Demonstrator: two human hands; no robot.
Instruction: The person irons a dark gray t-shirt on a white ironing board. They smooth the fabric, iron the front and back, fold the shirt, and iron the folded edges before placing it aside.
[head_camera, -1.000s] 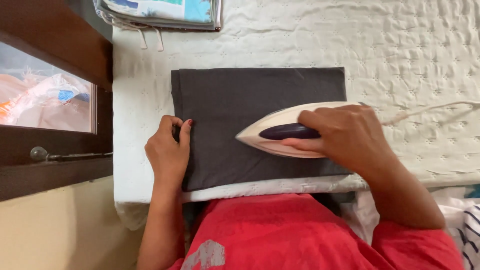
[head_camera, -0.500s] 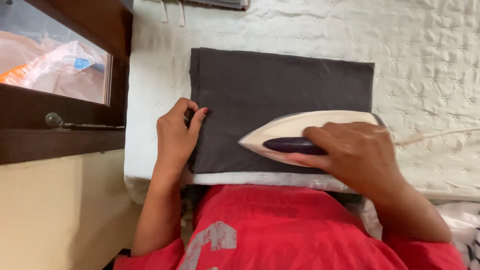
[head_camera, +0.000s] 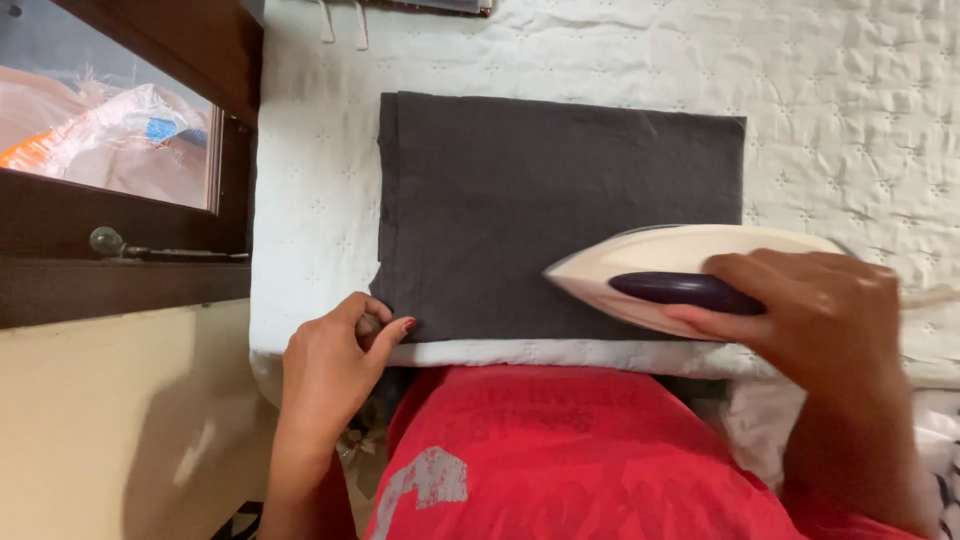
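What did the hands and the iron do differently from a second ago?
The left hand slid down to the near left corner of the dark folded cloth. The iron moved right along its near edge. The right hand still grips the iron's handle.

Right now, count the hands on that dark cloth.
2. The left hand pinches the dark cloth's near-left corner; the right hand grips the iron on its near-right part.

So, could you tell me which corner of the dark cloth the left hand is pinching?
The near-left corner of the dark grey cloth: the left hand pinches only there.
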